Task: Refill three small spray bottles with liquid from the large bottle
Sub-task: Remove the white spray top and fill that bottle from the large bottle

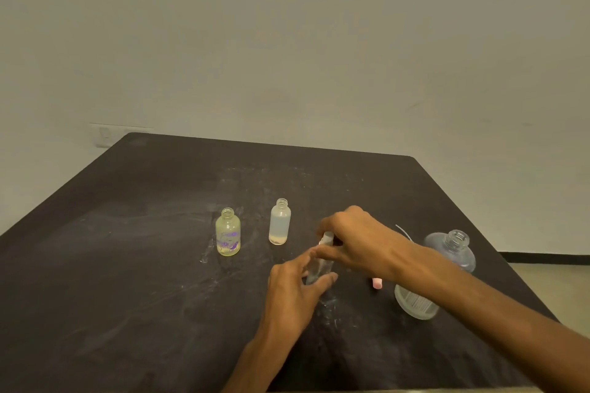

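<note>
Two small uncapped bottles stand on the black table (127, 265): a yellowish one with purple print (228, 233) and a frosted white one (280, 223) with a little liquid at its bottom. A third small clear bottle (316, 268) stands in front of them, held around its body by my left hand (295, 290). My right hand (354, 239) grips the white spray top (327, 238) at that bottle's neck. The large clear bottle (447, 265) lies uncapped to the right, partly hidden by my right forearm.
A small pink cap (377, 283) lies on the table just left of the large bottle. A thin white tube (403, 231) shows behind my right wrist. The table's right edge drops off beyond the large bottle; a pale wall stands behind.
</note>
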